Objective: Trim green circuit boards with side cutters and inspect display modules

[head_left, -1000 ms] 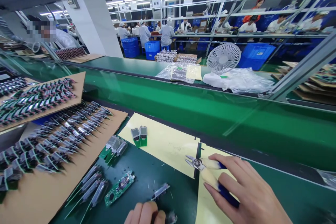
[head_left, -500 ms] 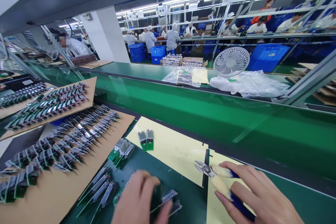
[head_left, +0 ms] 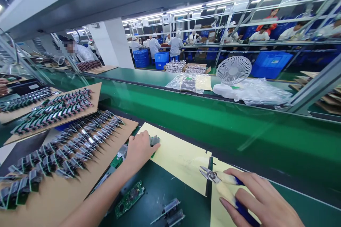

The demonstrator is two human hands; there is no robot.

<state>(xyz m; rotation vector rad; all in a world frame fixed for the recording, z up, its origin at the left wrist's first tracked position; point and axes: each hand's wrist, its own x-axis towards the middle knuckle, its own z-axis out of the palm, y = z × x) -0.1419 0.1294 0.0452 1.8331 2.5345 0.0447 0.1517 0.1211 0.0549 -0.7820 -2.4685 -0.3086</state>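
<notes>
At the left end of a yellow paper sheet (head_left: pixel 181 161), my left hand (head_left: pixel 140 149) closes its fingers on a small green circuit board with a grey screen (head_left: pixel 155 141); the hand partly hides it. My right hand (head_left: pixel 266 198) holds diagonal cutters (head_left: pixel 211 176) by their cream and blue handles, jaws parted and pointing left over the paper. Below my left arm a bare green circuit board (head_left: pixel 130 198) lies on the dark green bench. Some boards with dark parts (head_left: pixel 170 212) rest at the front edge. More screen boards (head_left: pixel 121 154) are partly hidden behind my left wrist.
Rows of assembled boards stand on a cardboard sheet (head_left: pixel 103 161) at left, with another loaded cardboard sheet (head_left: pixel 97 94) behind it. A green barrier (head_left: pixel 191 113) runs behind the bench. Beyond it stand a white fan (head_left: pixel 233 71) and plastic bags (head_left: pixel 271 92). Co-workers sit farther back.
My left hand has moved from the front of the bench up and away to the screen boards on the yellow paper, uncovering the bare board. My right hand keeps the cutters in nearly the same place.
</notes>
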